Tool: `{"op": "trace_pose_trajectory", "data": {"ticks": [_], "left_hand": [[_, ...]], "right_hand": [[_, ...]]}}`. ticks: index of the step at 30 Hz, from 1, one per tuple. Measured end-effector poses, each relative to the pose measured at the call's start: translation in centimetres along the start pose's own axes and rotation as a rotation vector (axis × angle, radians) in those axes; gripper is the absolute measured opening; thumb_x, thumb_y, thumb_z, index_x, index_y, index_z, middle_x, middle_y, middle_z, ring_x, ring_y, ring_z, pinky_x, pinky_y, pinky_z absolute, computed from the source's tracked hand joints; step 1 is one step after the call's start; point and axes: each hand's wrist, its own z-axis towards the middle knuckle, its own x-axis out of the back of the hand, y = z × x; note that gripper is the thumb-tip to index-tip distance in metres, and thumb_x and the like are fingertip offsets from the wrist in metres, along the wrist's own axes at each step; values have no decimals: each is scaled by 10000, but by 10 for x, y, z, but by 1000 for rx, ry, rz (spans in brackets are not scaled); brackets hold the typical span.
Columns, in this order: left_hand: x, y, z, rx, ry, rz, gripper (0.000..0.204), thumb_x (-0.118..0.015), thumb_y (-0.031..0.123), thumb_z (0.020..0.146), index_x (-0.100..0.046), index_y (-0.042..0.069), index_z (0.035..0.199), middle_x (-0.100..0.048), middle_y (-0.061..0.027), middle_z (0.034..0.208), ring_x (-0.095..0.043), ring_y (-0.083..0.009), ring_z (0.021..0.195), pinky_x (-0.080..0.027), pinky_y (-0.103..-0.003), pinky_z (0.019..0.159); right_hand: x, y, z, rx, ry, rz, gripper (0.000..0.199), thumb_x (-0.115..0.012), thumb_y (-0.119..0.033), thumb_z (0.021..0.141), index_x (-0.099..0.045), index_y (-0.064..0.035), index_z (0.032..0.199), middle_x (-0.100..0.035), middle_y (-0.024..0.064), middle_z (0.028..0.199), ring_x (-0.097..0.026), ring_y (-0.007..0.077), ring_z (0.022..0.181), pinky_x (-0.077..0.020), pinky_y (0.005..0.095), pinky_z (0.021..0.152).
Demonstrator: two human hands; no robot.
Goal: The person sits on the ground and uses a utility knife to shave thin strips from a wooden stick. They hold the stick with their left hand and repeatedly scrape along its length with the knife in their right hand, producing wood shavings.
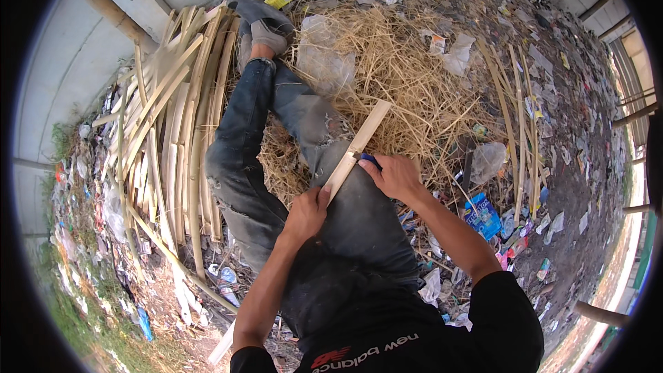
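A pale, flat bamboo strip [369, 126] lies slantwise across my thigh. My left hand [308, 213] is closed round its near part, the thumb lying along it. My right hand [399, 178] grips a small knife by its dark blue handle [370, 160]. The knife meets the strip's right edge near its middle; most of the blade is too small or hidden to make out. Below my left forearm a pale strip end [222, 347] shows; whether it belongs to the same piece I cannot tell.
Many split bamboo slats [183, 124] are heaped at the left by the wall. Straw-like shavings [394, 62] cover the ground beyond my legs. Several long strips [519, 138] lie at the right. Litter is scattered around, including a blue packet [482, 216] and clear plastic [487, 161].
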Motion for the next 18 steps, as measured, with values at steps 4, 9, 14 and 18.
{"op": "trace_pose_trajectory", "data": {"ticks": [4, 9, 14, 18], "left_hand": [[5, -4, 2, -16, -22, -10, 550, -515, 411, 1122, -681, -76, 928, -658, -338, 782, -675, -547, 812, -516, -561, 739], [6, 0, 2, 72, -95, -129, 611, -485, 449, 1133, -656, -78, 876, -639, -244, 677, -690, -395, 639, -524, -508, 674], [11, -10, -7, 270, -220, -266, 672, -457, 509, 1135, -640, -58, 826, -583, -121, 619, -598, -222, 513, -481, -413, 517], [10, -12, -1, 156, -158, -224, 691, -443, 538, 1133, -631, -39, 802, -549, -75, 602, -537, -168, 462, -426, -360, 437]], "right_hand": [[21, 12, 18, -161, 24, 112, 650, -500, -604, 1078, -733, -20, 912, -673, 210, 680, -696, 445, 718, -541, 549, 682], [12, 16, 23, -119, 36, 82, 638, -505, -592, 1080, -738, -16, 937, -682, 213, 711, -688, 458, 719, -541, 548, 687], [4, -7, 5, 125, -42, 21, 632, -499, -566, 1090, -708, -21, 848, -674, 223, 689, -680, 479, 693, -536, 547, 656], [20, 16, 35, -28, -6, 48, 580, -496, -522, 1105, -715, -23, 906, -642, 230, 652, -659, 466, 665, -519, 542, 645]]}}
